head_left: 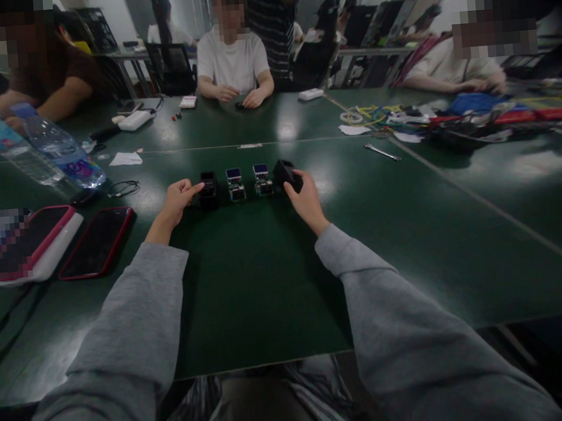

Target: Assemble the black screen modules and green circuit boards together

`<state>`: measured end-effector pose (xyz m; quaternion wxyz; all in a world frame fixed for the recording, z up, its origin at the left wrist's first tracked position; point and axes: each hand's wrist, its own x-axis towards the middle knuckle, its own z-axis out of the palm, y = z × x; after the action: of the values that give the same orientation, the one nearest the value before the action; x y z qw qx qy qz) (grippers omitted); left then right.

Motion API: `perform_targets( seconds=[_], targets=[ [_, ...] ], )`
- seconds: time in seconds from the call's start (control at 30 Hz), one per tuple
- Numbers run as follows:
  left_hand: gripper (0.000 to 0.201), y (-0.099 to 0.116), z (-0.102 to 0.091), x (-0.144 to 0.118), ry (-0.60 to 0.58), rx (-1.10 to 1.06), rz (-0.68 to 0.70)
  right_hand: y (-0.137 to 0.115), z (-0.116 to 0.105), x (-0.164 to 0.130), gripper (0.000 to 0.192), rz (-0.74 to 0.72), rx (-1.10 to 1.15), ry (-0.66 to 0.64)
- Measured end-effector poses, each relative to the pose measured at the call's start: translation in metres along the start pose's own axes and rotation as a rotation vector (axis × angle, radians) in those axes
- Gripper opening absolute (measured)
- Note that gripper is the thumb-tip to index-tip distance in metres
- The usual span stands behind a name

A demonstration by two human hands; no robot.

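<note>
My left hand (179, 202) is closed at the left side of a small black plastic case (209, 195), with a fingertip on its near face. The case stands upright on the table. My right hand (305, 194) grips a second black case (285, 170), which leans a little to the left, between thumb and fingers. Between the two cases stand two small circuit boards with screens: the left board (235, 185) and the right board (262, 180). Neither hand touches the boards. Some of my fingers are hidden behind the cases.
Left of my arm lie a red-edged phone (99, 243), another phone (33, 240) and water bottles (65, 149). To the right are a wrench (382, 152) and a heap of cables (472, 114) on the green table (262, 283). Other people sit across the table.
</note>
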<state>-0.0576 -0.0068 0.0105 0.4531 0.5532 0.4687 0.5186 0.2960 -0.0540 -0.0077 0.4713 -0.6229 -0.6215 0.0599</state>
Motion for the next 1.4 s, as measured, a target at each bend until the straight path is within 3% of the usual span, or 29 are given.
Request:
perform_targets(
  seconds=[0.33,0.53,0.7,0.87,1.13,1.23,1.4],
  targets=[
    [0.056,0.002,0.001,-0.002,-0.002,-0.003,-0.012,0.015,0.004,0.008,0.052,0.172,-0.155,0.110],
    [0.057,0.003,0.001,-0.002,-0.008,0.008,-0.012,0.004,-0.002,0.003,0.061,0.109,-0.229,0.130],
    [0.058,0.005,0.002,-0.003,-0.010,0.003,-0.025,0.003,-0.004,0.004,0.042,0.135,-0.104,0.140],
    [0.057,0.007,0.003,-0.004,0.002,0.013,-0.032,0.009,-0.001,0.006,0.043,0.224,0.048,0.133],
    [0.058,0.007,0.003,-0.004,-0.005,0.014,-0.029,0.004,0.000,0.003,0.057,0.129,-0.084,0.188],
    [0.058,0.005,0.002,-0.003,-0.002,0.013,-0.022,0.003,-0.001,0.001,0.065,0.047,-0.104,0.137],
    [0.058,0.003,0.001,-0.001,-0.004,0.018,-0.018,0.001,-0.002,-0.001,0.053,0.002,-0.130,0.038]
  ],
)
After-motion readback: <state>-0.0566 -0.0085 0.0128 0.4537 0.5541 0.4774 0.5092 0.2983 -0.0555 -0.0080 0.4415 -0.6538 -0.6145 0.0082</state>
